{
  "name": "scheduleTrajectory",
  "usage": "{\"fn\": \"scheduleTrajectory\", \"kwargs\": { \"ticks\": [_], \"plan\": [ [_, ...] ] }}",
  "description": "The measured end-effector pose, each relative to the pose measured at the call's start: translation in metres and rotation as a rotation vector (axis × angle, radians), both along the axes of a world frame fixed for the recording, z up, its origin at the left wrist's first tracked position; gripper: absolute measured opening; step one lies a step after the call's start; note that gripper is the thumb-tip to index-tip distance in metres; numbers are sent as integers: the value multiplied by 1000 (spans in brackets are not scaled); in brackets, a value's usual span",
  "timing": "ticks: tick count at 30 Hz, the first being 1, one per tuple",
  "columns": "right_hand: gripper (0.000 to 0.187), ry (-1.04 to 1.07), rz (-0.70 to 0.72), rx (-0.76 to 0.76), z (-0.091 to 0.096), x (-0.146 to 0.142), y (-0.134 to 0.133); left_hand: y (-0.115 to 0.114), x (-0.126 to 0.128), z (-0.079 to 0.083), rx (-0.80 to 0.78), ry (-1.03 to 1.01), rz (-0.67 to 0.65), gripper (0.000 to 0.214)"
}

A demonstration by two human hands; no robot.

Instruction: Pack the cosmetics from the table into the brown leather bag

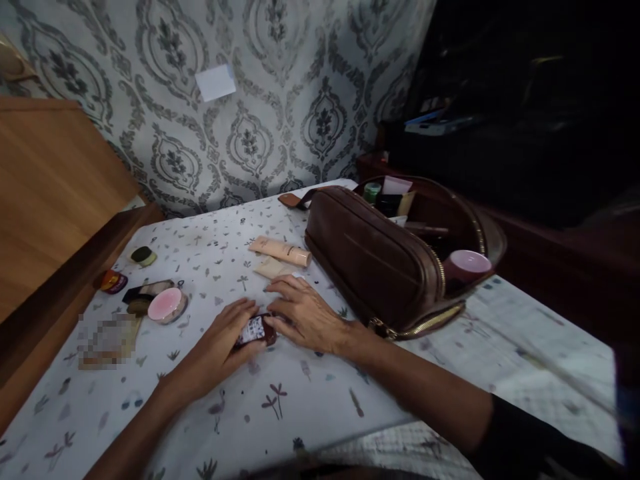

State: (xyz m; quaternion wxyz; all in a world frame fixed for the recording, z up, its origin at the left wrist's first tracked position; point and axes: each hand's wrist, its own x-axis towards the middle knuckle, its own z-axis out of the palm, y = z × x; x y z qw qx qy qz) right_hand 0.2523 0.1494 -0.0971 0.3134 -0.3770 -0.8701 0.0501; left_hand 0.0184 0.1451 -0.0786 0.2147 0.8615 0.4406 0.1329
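Note:
My left hand point(220, 343) is closed around a small dark brown bottle point(254, 329) with a printed white label, low over the cloth-covered table. My right hand point(307, 317) is on the other side of the bottle, its fingers apart and its thumb close to the bottle's brown end; whether it touches is hard to tell. Just beyond the right fingers lie a peach tube point(280, 251) and a paler tube point(273, 269), the latter partly covered by that hand.
A brown toiletry bag point(363, 260) stands unzipped at the right, holding a pink-lidded jar point(470, 262), a green-capped container point(371, 193) and other items. Leftward are another pink-lidded jar point(167, 305), a red-and-orange jar point(114, 281) and a dark-lidded jar point(143, 256). A wooden panel point(55, 193) borders the left.

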Motion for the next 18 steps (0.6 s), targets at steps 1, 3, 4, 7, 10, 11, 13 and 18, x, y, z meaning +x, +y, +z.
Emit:
{"fn": "scheduleTrajectory", "kwargs": {
  "ticks": [1, 3, 4, 7, 10, 11, 13, 18],
  "plan": [
    [25, -25, 11, 9, 0, -1, -2, -1, -2, -4, 17, 8, -1, 53],
    [28, -70, 16, 28, -1, -2, -7, -4, -5, -11, 48, 1, 3, 51],
    [29, -88, 8, 35, -1, -2, -9, -5, -5, -13, 69, -13, 8, 48],
    [36, -137, -34, 32, 1, -3, -14, -7, -5, -20, 151, -29, 47, 43],
    [42, -178, -77, -38, 5, -4, -16, -6, -6, -27, 289, -25, 92, 41],
    [44, -162, -107, -82, 6, -4, -16, -4, -7, -29, 340, -36, 83, 41],
    [46, -75, -183, -199, 10, -4, -18, 0, -8, -31, 456, -71, 72, 42],
    [46, 271, -275, -426, 21, -5, -25, 9, 0, -30, 647, -127, 36, 49]
  ]
}}
